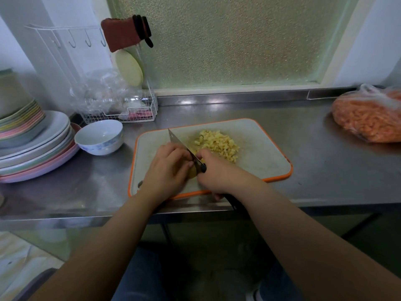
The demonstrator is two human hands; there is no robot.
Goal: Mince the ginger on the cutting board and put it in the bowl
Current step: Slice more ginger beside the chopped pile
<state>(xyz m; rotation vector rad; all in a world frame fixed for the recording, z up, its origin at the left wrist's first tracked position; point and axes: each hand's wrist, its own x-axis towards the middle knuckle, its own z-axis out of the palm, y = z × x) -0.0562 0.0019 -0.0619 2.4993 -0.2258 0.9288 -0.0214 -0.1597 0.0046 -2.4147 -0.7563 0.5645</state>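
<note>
Gripping the dark handle of a kitchen knife [184, 146], the right hand [213, 172] has its fingers curled round it, the blade running edge-down from the hand toward the far left across the cutting board [267, 155]. The left hand [168, 168] lies just left of the blade with fingers bent, their tips pressing down on an uncut piece of ginger [192, 173]; only a pale yellow bit of it shows between the two hands, so how firmly it is held cannot be told. A heap of diced ginger [218, 144] sits on the board just right and far of the knife, touching nothing but the board. This white board with an orange rim lies on a steel counter [314, 127]. A white bowl [98, 136] with blue pattern stands on the counter just left of the board, nothing visible inside it. Left of the bowl is a stack of plates [32, 148]. A wire rack [121, 114] with clear plastic stands beyond the bowl. At the far right lies a plastic bag of orange pieces [368, 118].
</note>
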